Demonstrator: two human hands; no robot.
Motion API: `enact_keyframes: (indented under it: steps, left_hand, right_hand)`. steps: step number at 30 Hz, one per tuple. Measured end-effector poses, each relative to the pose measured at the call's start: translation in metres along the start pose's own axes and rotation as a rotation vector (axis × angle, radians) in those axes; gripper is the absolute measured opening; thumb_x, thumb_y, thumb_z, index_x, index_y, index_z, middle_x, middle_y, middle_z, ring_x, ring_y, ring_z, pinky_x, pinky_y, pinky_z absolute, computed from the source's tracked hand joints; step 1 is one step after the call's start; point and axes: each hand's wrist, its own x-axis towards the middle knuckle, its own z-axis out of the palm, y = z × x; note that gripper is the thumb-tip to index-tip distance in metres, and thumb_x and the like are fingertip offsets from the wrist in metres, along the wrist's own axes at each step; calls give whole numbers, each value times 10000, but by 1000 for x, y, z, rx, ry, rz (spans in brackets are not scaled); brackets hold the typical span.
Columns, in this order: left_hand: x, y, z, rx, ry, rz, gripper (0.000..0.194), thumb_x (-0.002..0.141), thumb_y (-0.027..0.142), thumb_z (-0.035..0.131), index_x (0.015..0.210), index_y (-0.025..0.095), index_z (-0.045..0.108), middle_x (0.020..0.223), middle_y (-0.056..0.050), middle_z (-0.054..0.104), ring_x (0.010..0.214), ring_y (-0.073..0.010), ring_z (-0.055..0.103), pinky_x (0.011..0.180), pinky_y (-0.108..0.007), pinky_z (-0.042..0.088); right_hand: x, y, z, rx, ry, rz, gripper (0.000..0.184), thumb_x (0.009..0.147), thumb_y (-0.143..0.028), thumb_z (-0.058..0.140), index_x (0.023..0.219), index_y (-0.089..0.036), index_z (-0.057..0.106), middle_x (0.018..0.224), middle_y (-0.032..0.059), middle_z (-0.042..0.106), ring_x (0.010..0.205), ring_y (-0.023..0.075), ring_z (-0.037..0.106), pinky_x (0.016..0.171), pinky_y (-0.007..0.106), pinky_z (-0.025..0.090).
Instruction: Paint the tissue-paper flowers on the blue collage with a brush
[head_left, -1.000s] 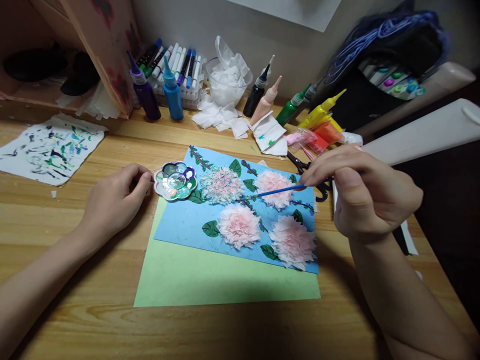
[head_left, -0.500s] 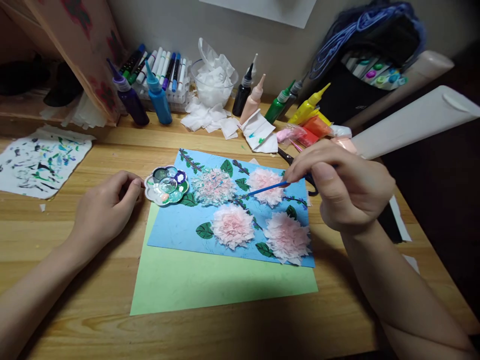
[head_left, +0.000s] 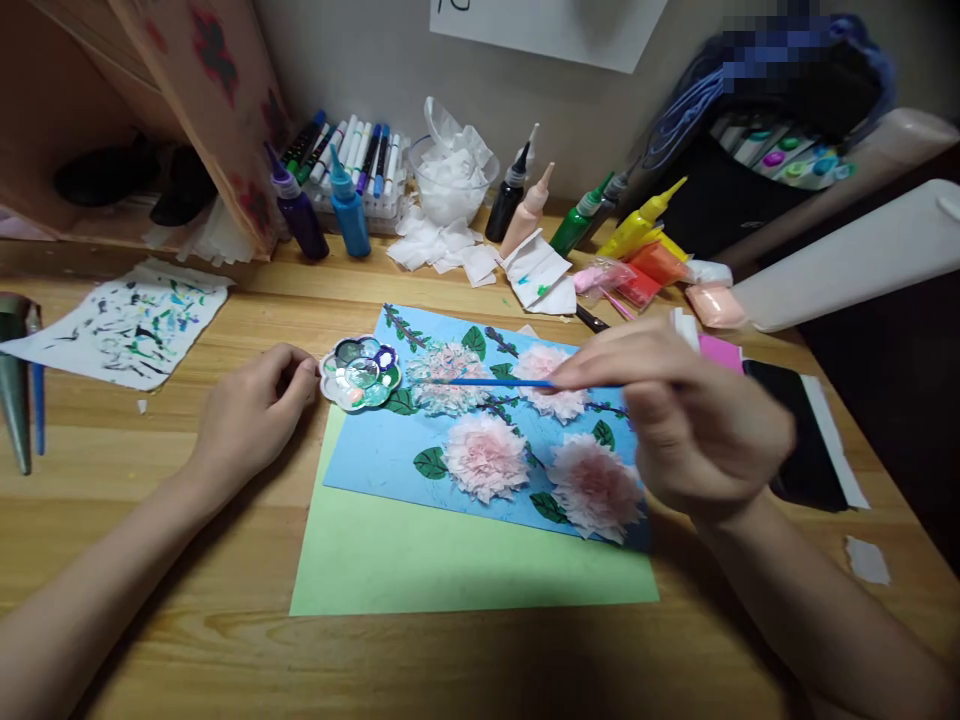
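Note:
My right hand (head_left: 697, 410) pinches a thin blue paintbrush (head_left: 510, 383), its tip pointing left at the upper-left paper flower (head_left: 450, 385). That flower carries blue-green dabs; whether the bristles touch it is hard to tell. Closed at the left rim of a flower-shaped paint palette (head_left: 346, 395), my left hand (head_left: 251, 415) grips its edge between thumb and fingers. White, green, purple and peach paint lies in the palette's wells. Beneath is a blue sheet (head_left: 390, 470) with several pink tissue flowers, green leaves and painted stems. It rests on a light green sheet (head_left: 450, 570).
Paint bottles (head_left: 349, 215) line the back beside a box of markers (head_left: 367, 165) and a clear bowl of tissue (head_left: 454, 175). A paint-smeared cloth (head_left: 142, 325) lies at left. On the right are a white tube (head_left: 862, 255) and a black flat object (head_left: 795, 430).
The paintbrush tip has gone left, from between the upper flowers to the upper-left flower. My left hand keeps hold of the palette. The camera view has shifted.

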Motion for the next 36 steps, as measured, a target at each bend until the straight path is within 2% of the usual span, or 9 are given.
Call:
enact_keyframes:
  steps: [3, 11, 24, 30, 36]
  left_hand:
    - [0, 0, 1, -11, 2, 5, 295, 900, 417, 345, 898, 213, 558, 807, -19, 624, 715, -171, 538, 607, -257, 321]
    - [1, -4, 4, -14, 23, 14, 285, 888, 412, 350, 884, 231, 569, 858, -18, 654, 759, -190, 569, 614, -276, 340]
    - [0, -3, 4, -52, 19, 27, 300, 885, 423, 361, 871, 211, 573, 827, -31, 647, 729, -185, 555, 590, -275, 321]
    - [-2, -3, 5, -109, 38, 33, 264, 855, 425, 428, 856, 209, 580, 740, 1, 613, 655, -148, 526, 552, -257, 293]
    - [-4, -2, 4, -141, 34, 46, 231, 843, 400, 453, 843, 208, 581, 704, 9, 595, 653, -146, 524, 555, -259, 286]
  right_hand:
    - [-1, -1, 13, 25, -154, -121, 221, 897, -191, 433, 1032, -205, 607, 895, 37, 718, 859, 155, 635, 744, 321, 521]
    - [-5, -1, 29, 35, -234, -98, 242, 866, -138, 472, 1066, -188, 600, 935, 51, 722, 877, 161, 633, 782, 330, 528]
    - [-1, -3, 31, 44, -198, 13, 223, 869, -111, 464, 1019, -185, 612, 902, 46, 701, 867, 144, 621, 795, 309, 499]
    - [20, -13, 38, 15, -174, -21, 157, 880, -132, 478, 940, -174, 617, 853, 42, 703, 820, 134, 620, 762, 295, 500]
    - [46, -22, 43, -64, -174, -75, 150, 893, -175, 475, 871, -160, 622, 790, 41, 700, 747, 131, 608, 694, 278, 491]
